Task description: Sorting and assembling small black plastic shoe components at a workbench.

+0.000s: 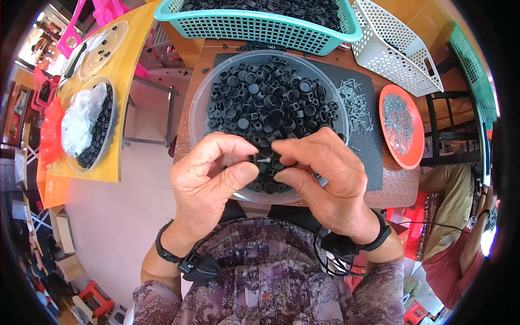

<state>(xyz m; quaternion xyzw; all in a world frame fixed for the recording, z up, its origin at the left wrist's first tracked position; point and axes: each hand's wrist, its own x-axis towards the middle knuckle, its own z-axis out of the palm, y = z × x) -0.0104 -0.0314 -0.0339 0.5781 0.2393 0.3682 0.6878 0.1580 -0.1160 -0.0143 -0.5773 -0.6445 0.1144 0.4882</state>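
Observation:
Both hands are raised over a clear round tub (198, 108) heaped with small black plastic ring-shaped parts (271, 97). Between the thumb and index finger of my left hand (211, 173) is a small dark piece, pinched and mostly covered by the fingertips. A small silvery screw (264, 160) sticks out from it toward the right. My right hand (330, 179) faces it closely, thumb and index finger curled toward each other. What lies between its fingertips blends with the black parts below, and the index finger is slightly blurred.
Loose screws (355, 105) lie on a dark mat (368, 173) right of the tub; more fill an orange-red dish (385, 135). Behind stand a teal basket (260, 30) of black parts and a white basket (395, 54). A yellow table (122, 97) is at left, another person (452, 260) at right.

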